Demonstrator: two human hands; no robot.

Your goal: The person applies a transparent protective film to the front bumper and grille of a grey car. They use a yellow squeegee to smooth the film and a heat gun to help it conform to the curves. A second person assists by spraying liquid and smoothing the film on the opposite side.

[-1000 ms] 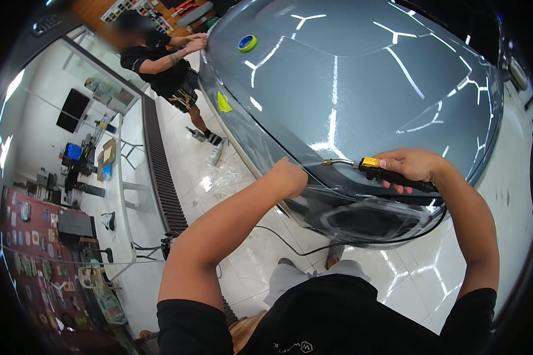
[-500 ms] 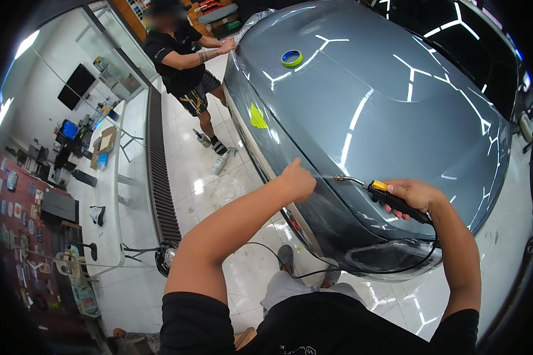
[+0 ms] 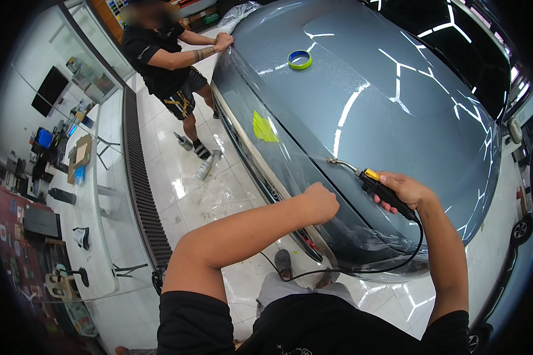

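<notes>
In my right hand (image 3: pixel 404 194) is a black and yellow hand torch (image 3: pixel 391 196), its fingers wrapped round the grip. The torch's bent metal nozzle (image 3: pixel 340 162) points left, just above the grey car hood (image 3: pixel 391 130). My left hand (image 3: pixel 321 203) is closed in a fist over the car's front edge, left of the torch; what its fingers grip is hidden. Clear film (image 3: pixel 243 89) with wet streaks and wrinkles covers the front of the car. A black hose (image 3: pixel 361 271) runs from the torch grip down past my feet.
A co-worker (image 3: pixel 160 59) stands at the car's far front corner, both hands at its edge. On the hood lies a green tape roll (image 3: pixel 299 59); a yellow-green patch (image 3: pixel 265 127) sits near the front. Spray bottles (image 3: pixel 206 167) stand on the floor. A white table (image 3: pixel 95 222) is at left.
My left hand has moved nearer to me and slightly right, its forefinger now curled in. The torch has shifted slightly left and away from me. My view has shifted too.
</notes>
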